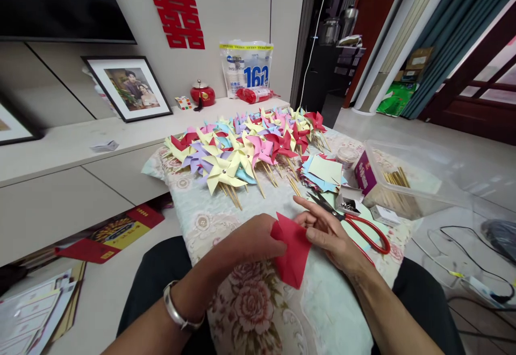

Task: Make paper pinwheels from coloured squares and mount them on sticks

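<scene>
A red sheet of paper (293, 253), partly bent at its upper left, is held between my two hands above the flowered tablecloth (258, 301). My left hand (262, 236) grips its left side, thumb in front and fingers curled behind. At the right edge, my right hand (328, 234) pinches the paper with the thumb, its index finger stretched out. Scissors with red handles (365, 228) lie just beyond my right hand. Behind them sits a stack of coloured paper squares (322, 172). Many finished paper pinwheels on sticks (242, 156) cover the far part of the table.
A clear plastic box (423, 193) holding wooden sticks (397, 180) stands at the right. Before it are a small open box of metal pins (350, 201) and a white box (385, 215). A cabinet (121, 145) runs along the left. Cables (471, 269) lie on the floor at right.
</scene>
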A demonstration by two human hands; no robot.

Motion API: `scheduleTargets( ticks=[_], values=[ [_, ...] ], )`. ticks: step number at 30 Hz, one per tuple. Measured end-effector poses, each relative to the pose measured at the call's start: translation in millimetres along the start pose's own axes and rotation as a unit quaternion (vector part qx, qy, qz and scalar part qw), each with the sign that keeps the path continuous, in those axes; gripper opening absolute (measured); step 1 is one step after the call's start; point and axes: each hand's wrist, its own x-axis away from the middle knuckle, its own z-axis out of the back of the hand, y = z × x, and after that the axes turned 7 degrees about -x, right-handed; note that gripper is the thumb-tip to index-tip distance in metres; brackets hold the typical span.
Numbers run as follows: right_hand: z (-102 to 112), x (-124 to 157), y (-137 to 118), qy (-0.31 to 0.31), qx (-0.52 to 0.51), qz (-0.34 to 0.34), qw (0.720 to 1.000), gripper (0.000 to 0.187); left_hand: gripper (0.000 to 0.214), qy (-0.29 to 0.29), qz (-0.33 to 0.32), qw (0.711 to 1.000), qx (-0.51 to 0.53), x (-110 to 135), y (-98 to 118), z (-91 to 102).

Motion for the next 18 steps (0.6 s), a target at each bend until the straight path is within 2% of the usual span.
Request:
scheduleTargets(
  ticks=[4, 8, 18],
  values=[
    [-5.6, 3.0, -4.3, -0.005, 0.046, -0.05, 0.998, 0.082, 0.022, -0.022, 0.008, 0.991, -0.128, -1.5, 11.9, 3.6],
    [-9.0, 5.1, -7.5, 0.0, 0.083, -0.091, 0.992, 0.085, 0.021, -0.024, 0.009, 0.985, -0.169, -4.8, 19.9, 5.0],
    [-5.0, 2.0, -1.0, 0.005, 0.135, -0.092, 0.987, 0.083, 0.023, -0.04, 0.018, 0.965, -0.259, -14.1, 32.5, 2.2]
  ],
)
